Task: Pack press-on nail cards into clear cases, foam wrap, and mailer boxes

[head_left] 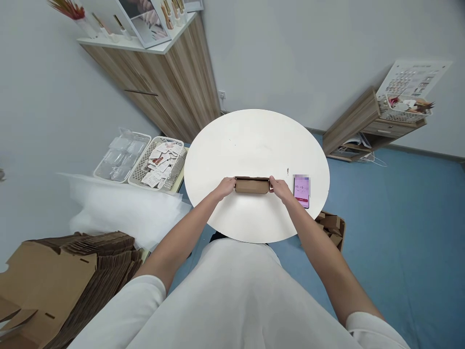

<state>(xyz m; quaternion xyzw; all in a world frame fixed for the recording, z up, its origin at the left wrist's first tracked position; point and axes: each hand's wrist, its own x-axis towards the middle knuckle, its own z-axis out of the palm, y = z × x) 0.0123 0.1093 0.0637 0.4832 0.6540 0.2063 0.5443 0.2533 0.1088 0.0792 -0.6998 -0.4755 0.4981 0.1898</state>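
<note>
A small brown cardboard box point(252, 186) is between my two hands over the white round table point(250, 140). Its long front panel faces me, and a dark gap runs along the upper edge. At the box's left end, my left hand point(227, 186) is closed on the cardboard. My right hand point(279, 188) pinches the right end, thumb and fingers round the corner. The far sides of the box are hidden. Just right of my right hand lies a phone point(301, 191) with a pink timer screen.
Flat cardboard blanks point(51, 281) are stacked at lower left, near white foam sheeting point(123, 208). A basket of cards point(160, 165) and a bin of clear packets point(123, 155) stand left of the table. Folded boxes fill a container point(332, 225) at lower right. Wooden cabinets point(174, 82) stand behind.
</note>
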